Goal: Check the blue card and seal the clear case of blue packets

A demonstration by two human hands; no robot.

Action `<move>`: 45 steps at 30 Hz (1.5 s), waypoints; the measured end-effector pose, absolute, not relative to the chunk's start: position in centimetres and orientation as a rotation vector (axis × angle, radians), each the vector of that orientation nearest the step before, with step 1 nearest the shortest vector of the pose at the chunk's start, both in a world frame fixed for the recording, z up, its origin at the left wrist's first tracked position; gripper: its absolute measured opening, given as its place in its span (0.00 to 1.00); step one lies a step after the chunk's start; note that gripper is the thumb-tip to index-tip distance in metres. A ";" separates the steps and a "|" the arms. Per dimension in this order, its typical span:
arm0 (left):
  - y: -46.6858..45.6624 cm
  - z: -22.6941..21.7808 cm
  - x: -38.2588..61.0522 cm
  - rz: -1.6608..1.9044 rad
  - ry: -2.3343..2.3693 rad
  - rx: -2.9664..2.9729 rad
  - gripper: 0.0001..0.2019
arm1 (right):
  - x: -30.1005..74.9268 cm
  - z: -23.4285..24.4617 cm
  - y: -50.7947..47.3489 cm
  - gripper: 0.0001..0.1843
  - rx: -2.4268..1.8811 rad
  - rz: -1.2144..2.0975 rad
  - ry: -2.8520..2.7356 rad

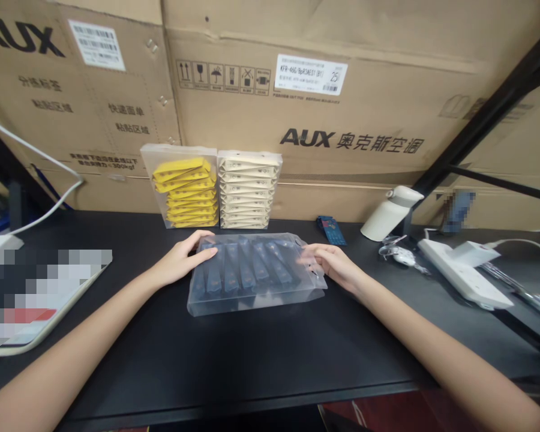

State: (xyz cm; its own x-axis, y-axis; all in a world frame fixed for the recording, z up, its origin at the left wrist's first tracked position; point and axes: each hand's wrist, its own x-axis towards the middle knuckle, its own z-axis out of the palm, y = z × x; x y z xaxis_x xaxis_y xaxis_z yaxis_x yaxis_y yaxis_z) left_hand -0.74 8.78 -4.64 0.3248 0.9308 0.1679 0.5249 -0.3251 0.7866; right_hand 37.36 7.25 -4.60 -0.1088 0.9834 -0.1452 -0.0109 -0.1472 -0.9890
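A clear plastic box (pixel 256 301) lies on its side on the black desk, with several dark blue packets (pixel 230 270) lined up inside. My left hand (pixel 186 259) grips its left end, thumb on top and fingers behind the far edge. At the right end, which has loose flaps, my right hand (pixel 335 264) has its fingers closed on the plastic; some fingertips show blurred through it. Behind stand two similar boxes upright: one with yellow packets (pixel 191 195), one with cream packets (pixel 247 189). A single blue packet (pixel 331 230) lies behind my right hand.
Large cardboard boxes (pixel 364 108) form a wall behind the desk (pixel 234 366). To the right are a white bottle (pixel 389 213), keys (pixel 404 255) and a white power strip (pixel 465 276). A blurred-out device (pixel 40 306) lies at the left, near a white cable (pixel 40 144).
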 end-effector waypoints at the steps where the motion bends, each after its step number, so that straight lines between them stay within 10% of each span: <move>1: 8.8 -4.6 -0.7 0.842 1.280 1.970 0.28 | 37.4 -4.6 7.2 0.14 -1.241 1.399 -1.224; 35: 8.6 -4.2 -0.7 0.824 1.307 1.975 0.29 | 38.2 -3.2 6.0 0.35 -1.127 1.354 -1.979; 45: 8.5 -4.1 -0.7 0.805 1.311 1.999 0.29 | 38.4 -3.9 6.6 0.26 -1.232 1.413 -1.826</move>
State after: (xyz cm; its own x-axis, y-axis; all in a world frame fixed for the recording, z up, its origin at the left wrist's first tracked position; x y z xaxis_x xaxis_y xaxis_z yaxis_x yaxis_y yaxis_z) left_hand -0.66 8.54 -4.10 0.3251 0.9325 0.1573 0.5625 -0.3244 0.7605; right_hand 38.42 6.60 -3.87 -0.4523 0.8831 -0.1247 0.3421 0.0426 -0.9387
